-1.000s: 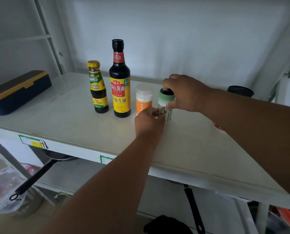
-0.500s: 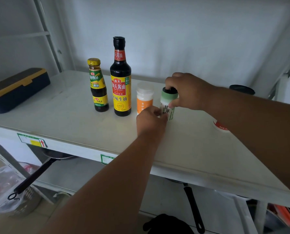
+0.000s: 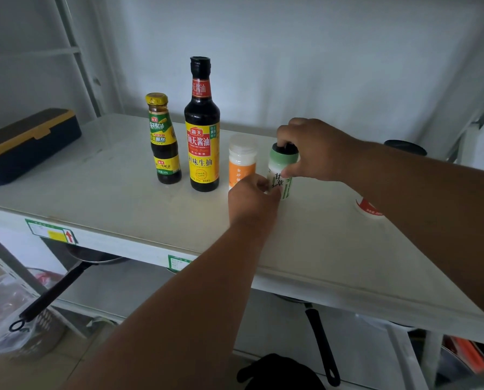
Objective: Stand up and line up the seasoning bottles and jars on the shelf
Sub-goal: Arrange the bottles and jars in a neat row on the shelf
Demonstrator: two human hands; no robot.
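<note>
Little has shifted: both hands stay on the green-capped jar [image 3: 280,175], upright on the shelf [image 3: 117,198].

Right hand [image 3: 316,152] pinches its cap, left hand [image 3: 252,199] grips its base beside the orange-labelled jar [image 3: 241,164]. A sideways nudge could topple that neighbour.

I see the white shelf [image 3: 100,175] as my landmark. On it, at its left end, lies a dark blue box [image 3: 24,147] with yellow trim. Near its middle stands a small dark bottle [image 3: 163,139] with a yellow cap and a green and yellow label; right of it, a tall black bottle [image 3: 202,125] with a red neck band and a yellow and red label. Next comes a white jar [image 3: 242,161] with an orange label, then a white jar [image 3: 280,167] with a green band, a black top and black characters.
</note>
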